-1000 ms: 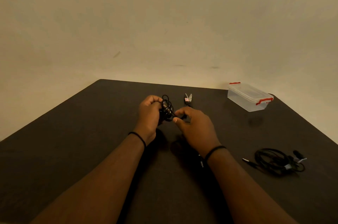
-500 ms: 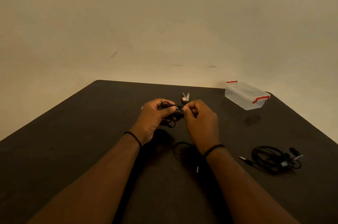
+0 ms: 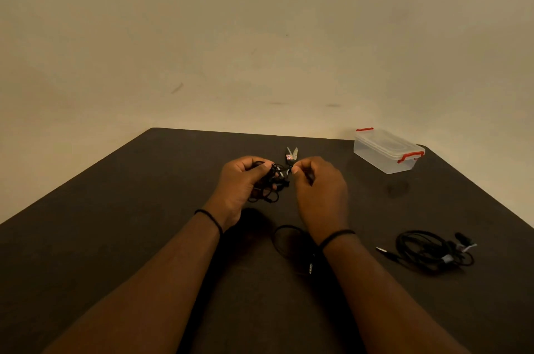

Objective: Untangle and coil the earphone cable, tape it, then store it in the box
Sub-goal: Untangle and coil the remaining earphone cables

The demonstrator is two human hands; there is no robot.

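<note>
1. Holding the tangled earphone cable (image 3: pixel 271 180) just above the dark table (image 3: pixel 115 238), approx. at the middle, the left hand (image 3: pixel 239 183) has its grip closed round the bunch of loops.
2. The right hand (image 3: pixel 318 192) pinches one strand btw. thumb and fingertip, touching the bunch; so its grip is also closed, on the cable.
3. A loose loop (image 3: pixel 284 241) of the same cable hangs down by the right wrist, w/ the jack plug (image 3: pixel 311 268) lying on the table.
4. I judge the step is still untangling. To do it well: keep the left hold soft, pull the strand slowly, and follow it from the plug end; a hard pull can make the knot tighter.
5. The small scissors (image 3: pixel 291 155) lie just behind the hands. The clear box (image 3: pixel 384 151) w/ red latches stands far right, lid on. I cannot see any tape.
6. Another earphone bundle (image 3: pixel 427 249) lies on the right, well apart.
</note>
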